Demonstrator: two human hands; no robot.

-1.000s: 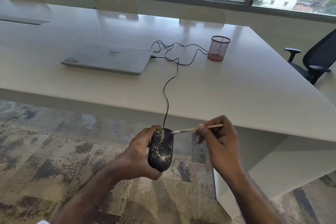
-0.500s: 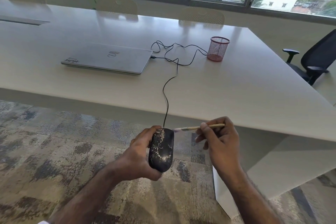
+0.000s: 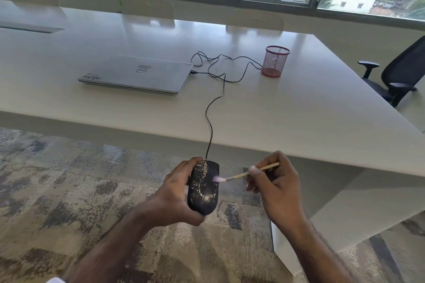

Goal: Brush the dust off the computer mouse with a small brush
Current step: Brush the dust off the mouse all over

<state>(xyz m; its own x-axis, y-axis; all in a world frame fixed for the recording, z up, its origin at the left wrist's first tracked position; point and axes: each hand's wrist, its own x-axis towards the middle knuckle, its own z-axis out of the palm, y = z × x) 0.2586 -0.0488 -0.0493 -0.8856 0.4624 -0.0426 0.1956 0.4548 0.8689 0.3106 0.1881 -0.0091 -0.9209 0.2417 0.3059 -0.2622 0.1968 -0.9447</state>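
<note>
Below the tabletop (image 3: 299, 122) edge, over the carpet (image 3: 57, 190): left hand (image 3: 177, 193) grips the mouse (image 3: 203, 187) from its left side, fingers wrapped under, thumb along the top left edge. Mouse is black with pale speckled dust, held in the air, long axis pointing away from the person, clear of the tabletop. Right hand (image 3: 276, 188) pinches the brush (image 3: 243, 174) near the back of its thin wooden handle, pencil-style. Brush points left and slightly down; bristle tip is blurred, sits on the mouse's right upper side, about mid-length. Cable (image 3: 211, 108) runs from the mouse front up over the tabletop edge, loops in a tangle, plugs into the right side of the laptop (image 3: 138, 73). Laptop is shut, flat on the tabletop. Red mesh cup (image 3: 274, 61) stands upright right of the cable tangle, touching or just beside one loop, can't tell which. Black chair (image 3: 397, 76) at far right, off the tabletop.
</note>
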